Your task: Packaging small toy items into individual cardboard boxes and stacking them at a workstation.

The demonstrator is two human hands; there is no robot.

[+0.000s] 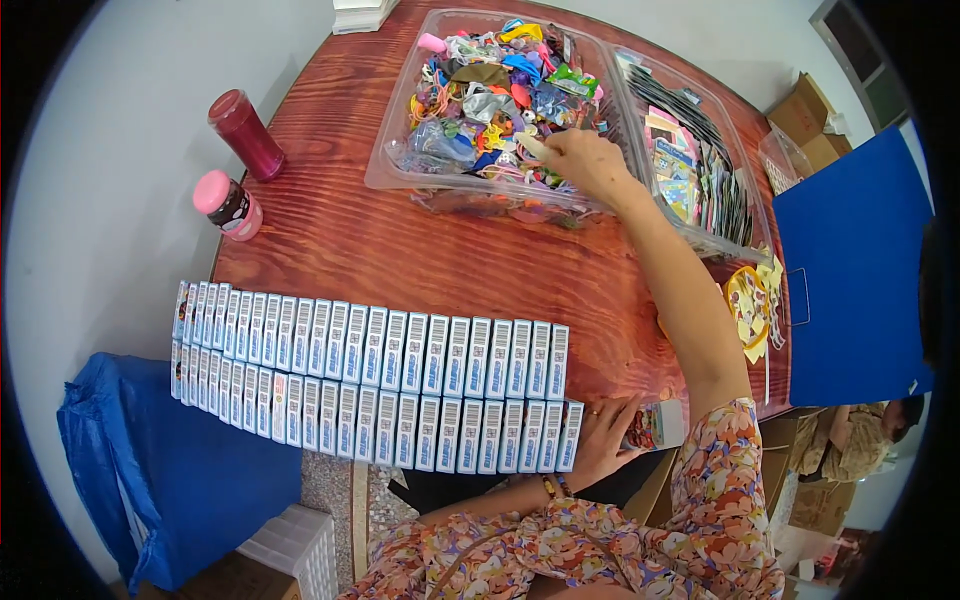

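Note:
My right hand [592,165] reaches over a clear plastic bin [375,165] heaped with small colourful toys [500,95]. Its fingers pinch a pale, whitish piece [535,148] whose kind I cannot make out. Close to my body at the table's near edge, my left hand [605,440] is closed on a small printed box [645,428], which has a light flap standing out on its right side. Part of that box is hidden by the fingers. Left of this hand, two long rows of slim white-and-blue boxes [365,385] stand side by side.
A second clear bin [755,215] holds packed cards and flat packets. An orange bowl [745,290] of small pale pieces stands at the right, by a blue panel [855,260]. A pink-lidded jar [228,205] and a red bottle [247,135] stand far left. Another person [855,440] appears lower right.

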